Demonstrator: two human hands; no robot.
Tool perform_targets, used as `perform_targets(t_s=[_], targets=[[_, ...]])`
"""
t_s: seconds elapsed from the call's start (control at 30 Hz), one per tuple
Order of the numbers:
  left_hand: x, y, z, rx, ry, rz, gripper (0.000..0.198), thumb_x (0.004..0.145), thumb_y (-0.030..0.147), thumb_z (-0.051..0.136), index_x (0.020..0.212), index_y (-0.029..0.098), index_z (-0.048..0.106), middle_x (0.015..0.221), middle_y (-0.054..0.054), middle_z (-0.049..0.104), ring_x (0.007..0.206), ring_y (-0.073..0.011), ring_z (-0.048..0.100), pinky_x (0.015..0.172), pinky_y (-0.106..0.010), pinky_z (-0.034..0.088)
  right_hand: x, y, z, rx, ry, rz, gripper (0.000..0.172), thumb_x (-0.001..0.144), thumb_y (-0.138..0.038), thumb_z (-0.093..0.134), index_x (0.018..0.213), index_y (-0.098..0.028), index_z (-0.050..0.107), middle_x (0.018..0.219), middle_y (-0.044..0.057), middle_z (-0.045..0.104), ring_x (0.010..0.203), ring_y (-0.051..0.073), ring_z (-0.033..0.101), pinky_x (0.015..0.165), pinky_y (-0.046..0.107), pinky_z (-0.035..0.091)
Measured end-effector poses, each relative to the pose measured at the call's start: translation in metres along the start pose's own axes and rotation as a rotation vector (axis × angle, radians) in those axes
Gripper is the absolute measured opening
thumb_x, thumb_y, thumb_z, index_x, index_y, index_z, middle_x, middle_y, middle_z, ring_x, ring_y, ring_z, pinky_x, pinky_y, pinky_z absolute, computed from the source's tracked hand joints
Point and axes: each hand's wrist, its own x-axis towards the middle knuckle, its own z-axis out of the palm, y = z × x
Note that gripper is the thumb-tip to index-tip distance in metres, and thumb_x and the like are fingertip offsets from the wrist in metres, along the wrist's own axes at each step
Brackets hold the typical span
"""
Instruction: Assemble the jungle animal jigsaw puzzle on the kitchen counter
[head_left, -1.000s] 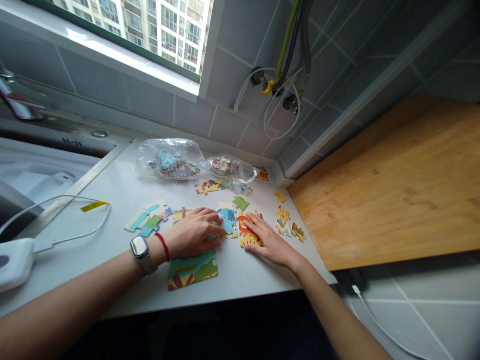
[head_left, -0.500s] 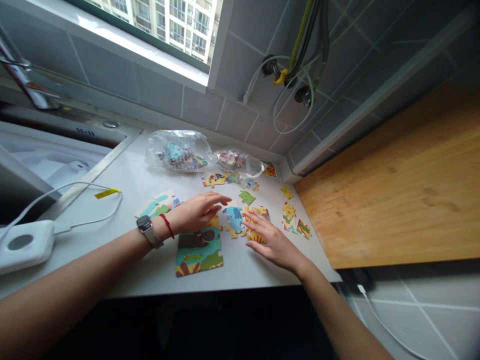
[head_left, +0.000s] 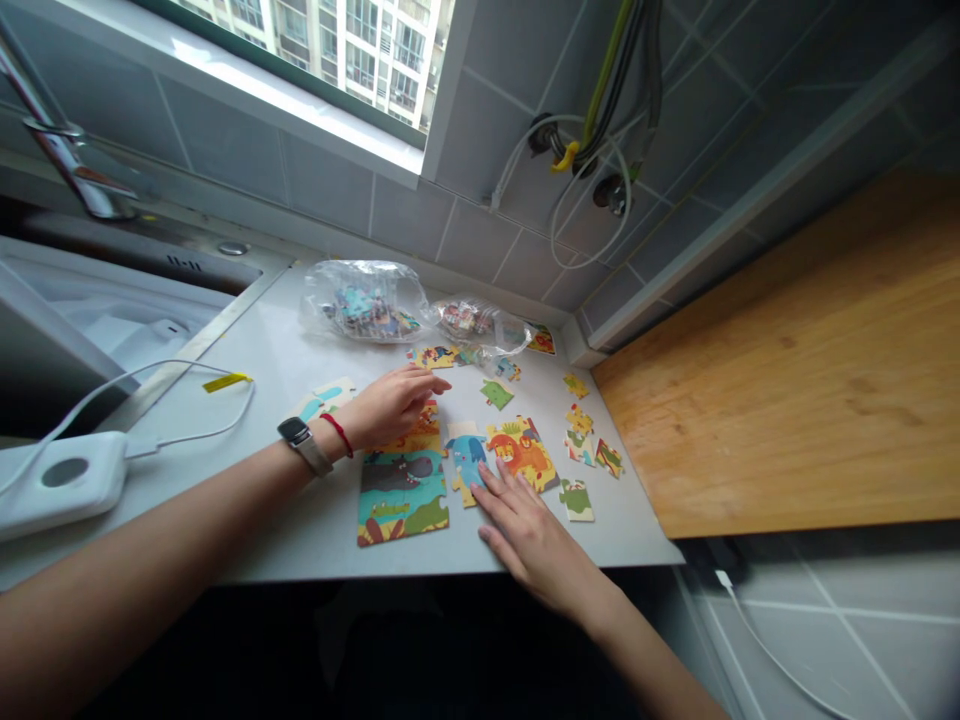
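My right hand (head_left: 525, 525) lies flat with its fingers spread, fingertips on the lower part of the blue elephant puzzle section (head_left: 466, 458) and the lower edge of the lion puzzle section (head_left: 521, 450). My left hand (head_left: 391, 405) hovers over or rests on the top of the hippo puzzle section (head_left: 405, 500); its fingers are loosely bent, pointing right, and nothing shows in them. The hippo and elephant sections lie side by side, with a narrow gap between them lower down. A loose green-and-white puzzle piece (head_left: 576, 500) is right of my right hand.
Loose pieces lie around: a green one (head_left: 496, 393) behind, several yellow ones (head_left: 579, 420) at right, a pale section (head_left: 326, 395) at left. Clear plastic bags (head_left: 367, 300) of pieces stand at the back. A white charger (head_left: 64, 480), sink and wooden board (head_left: 787, 380) flank the counter.
My right hand has slid toward the counter's front edge, uncovering the lions and the loose green-and-white piece. The elephant section has shifted slightly nearer. My left hand's fingers are more bent.
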Motion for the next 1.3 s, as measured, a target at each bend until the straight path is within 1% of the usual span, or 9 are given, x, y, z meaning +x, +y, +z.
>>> perform_targets(t_s=[0.27, 0.5, 0.57, 0.7, 0.87, 0.93, 1.03, 1.2, 1.3], targets=[[0.000, -0.004, 0.001, 0.022, 0.000, 0.001, 0.036, 0.098, 0.010, 0.042, 0.116, 0.018, 0.073, 0.113, -0.009, 0.079, 0.107, -0.0234, 0.070, 0.099, -0.043, 0.057, -0.021, -0.014, 0.007, -0.028, -0.004, 0.012, 0.056, 0.105, -0.026, 0.051, 0.161, -0.027, 0.044, 0.171, 0.004, 0.031, 0.159, 0.034, 0.027, 0.127, 0.059, 0.034], [0.000, -0.005, 0.002, 0.067, -0.027, 0.009, 0.034, 0.099, 0.013, 0.043, 0.116, 0.017, 0.072, 0.114, -0.009, 0.079, 0.106, -0.0242, 0.070, 0.097, -0.042, 0.058, -0.024, -0.009, 0.002, -0.011, -0.013, -0.004, 0.053, 0.105, -0.029, 0.054, 0.158, -0.028, 0.049, 0.170, 0.004, 0.036, 0.160, 0.034, 0.026, 0.128, 0.060, 0.032], [0.000, -0.005, 0.002, 0.073, -0.032, 0.008, 0.033, 0.099, 0.013, 0.044, 0.116, 0.018, 0.072, 0.114, -0.008, 0.079, 0.106, -0.0237, 0.070, 0.097, -0.041, 0.057, -0.020, -0.004, -0.001, 0.001, 0.002, -0.008, 0.059, 0.102, -0.031, 0.062, 0.158, -0.028, 0.048, 0.170, 0.005, 0.036, 0.159, 0.034, 0.028, 0.128, 0.060, 0.032], [0.000, -0.004, 0.001, 0.075, -0.057, 0.006, 0.031, 0.101, 0.016, 0.045, 0.116, 0.018, 0.072, 0.114, -0.008, 0.079, 0.104, -0.0236, 0.070, 0.097, -0.040, 0.056, 0.000, 0.008, -0.015, 0.004, -0.003, -0.023, 0.086, 0.087, -0.040, 0.082, 0.162, -0.027, 0.041, 0.174, 0.010, 0.025, 0.160, 0.035, 0.024, 0.130, 0.057, 0.028], [0.000, -0.005, 0.001, 0.057, -0.067, 0.014, 0.029, 0.103, 0.019, 0.046, 0.116, 0.018, 0.072, 0.113, -0.009, 0.079, 0.102, -0.0240, 0.071, 0.097, -0.041, 0.056, 0.036, 0.016, -0.040, 0.006, -0.142, -0.066, 0.108, 0.075, -0.058, 0.089, 0.164, -0.026, 0.037, 0.174, 0.014, 0.024, 0.162, 0.038, 0.017, 0.131, 0.059, 0.021], [0.000, -0.006, 0.002, 0.055, -0.054, 0.013, 0.028, 0.102, 0.018, 0.047, 0.115, 0.018, 0.072, 0.112, -0.009, 0.079, 0.102, -0.0239, 0.071, 0.096, -0.040, 0.056, 0.046, 0.016, -0.047, 0.004, -0.182, -0.098, 0.109, 0.073, -0.060, 0.089, 0.164, -0.025, 0.038, 0.171, 0.016, 0.032, 0.161, 0.039, 0.020, 0.130, 0.060, 0.022], [0.000, -0.008, 0.003, 0.059, -0.033, 0.007, 0.028, 0.102, 0.018, 0.048, 0.115, 0.018, 0.072, 0.113, -0.009, 0.079, 0.103, -0.0240, 0.071, 0.097, -0.040, 0.056, 0.053, 0.017, -0.050, -0.003, -0.179, -0.136, 0.104, 0.075, -0.056, 0.089, 0.162, -0.023, 0.042, 0.166, 0.017, 0.042, 0.159, 0.037, 0.028, 0.129, 0.057, 0.027], [0.001, -0.008, 0.002, 0.063, -0.013, -0.009, 0.030, 0.102, 0.018, 0.045, 0.112, 0.018, 0.073, 0.113, -0.010, 0.079, 0.105, -0.0243, 0.072, 0.099, -0.041, 0.055, 0.055, 0.026, -0.045, -0.001, -0.128, -0.143, 0.097, 0.076, -0.056, 0.089, 0.158, -0.024, 0.048, 0.167, 0.016, 0.041, 0.158, 0.037, 0.031, 0.129, 0.056, 0.030], [0.002, -0.007, -0.001, 0.054, 0.032, -0.117, 0.033, 0.103, 0.023, 0.041, 0.114, 0.018, 0.072, 0.108, -0.009, 0.080, 0.101, -0.0247, 0.073, 0.091, -0.039, 0.057, 0.059, 0.031, -0.043, 0.005, -0.115, -0.146, 0.096, 0.076, -0.056, 0.088, 0.158, -0.024, 0.048, 0.167, 0.016, 0.040, 0.158, 0.037, 0.030, 0.129, 0.057, 0.029]])
